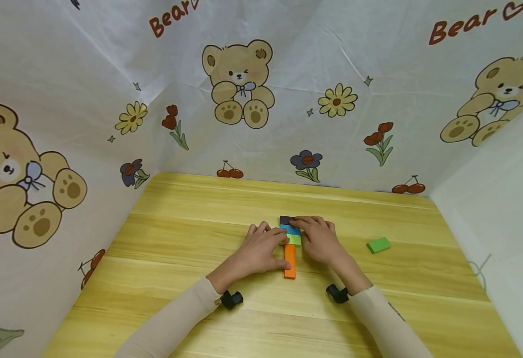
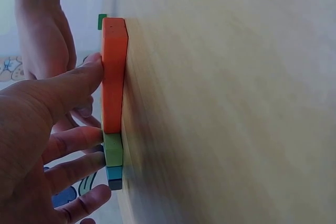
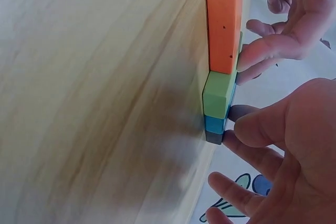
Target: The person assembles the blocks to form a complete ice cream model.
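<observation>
An orange block (image 1: 290,254) lies lengthwise on the table, its far end against a row of three blocks. These are a light green block (image 3: 216,98), a blue block (image 3: 214,125) and a dark block (image 1: 284,220), lying crosswise side by side. From the left, my left hand (image 1: 258,251) has its thumb on the orange block's top and its fingertips at the light green block. My right hand (image 1: 321,242) comes from the right, with fingertips resting at the dark and blue blocks. Neither hand's fingers are wrapped round a block.
A single green block (image 1: 379,245) lies on the wooden table (image 1: 189,214) to the right of my right hand. White cloth (image 1: 288,69) printed with bears and flowers stands behind the table and along its left side. Each wrist carries a small black camera (image 1: 232,300).
</observation>
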The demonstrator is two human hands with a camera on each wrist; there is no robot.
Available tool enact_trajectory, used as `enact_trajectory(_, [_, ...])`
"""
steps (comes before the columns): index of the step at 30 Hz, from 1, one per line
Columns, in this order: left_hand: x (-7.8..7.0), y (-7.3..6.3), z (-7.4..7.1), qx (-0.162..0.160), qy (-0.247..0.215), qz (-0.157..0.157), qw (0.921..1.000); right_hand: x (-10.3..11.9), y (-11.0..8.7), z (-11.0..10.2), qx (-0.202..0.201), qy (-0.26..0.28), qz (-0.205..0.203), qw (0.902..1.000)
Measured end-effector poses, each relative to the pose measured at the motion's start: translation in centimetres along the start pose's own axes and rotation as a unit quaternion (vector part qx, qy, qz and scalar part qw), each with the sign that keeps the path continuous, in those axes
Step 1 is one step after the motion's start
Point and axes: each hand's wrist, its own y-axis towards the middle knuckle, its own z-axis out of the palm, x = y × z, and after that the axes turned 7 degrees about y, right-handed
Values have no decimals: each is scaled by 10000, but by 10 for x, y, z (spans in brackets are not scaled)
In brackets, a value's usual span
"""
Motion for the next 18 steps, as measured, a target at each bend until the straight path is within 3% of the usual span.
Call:
enact_trajectory(11, [1, 1, 0, 22, -33, -20, 10000, -1, 0, 0, -108, 20, -152, 9998])
enact_trajectory(18, [0, 0, 0, -7, -89, -42, 10000, -2, -5, -2, -216, 363, -247, 9988])
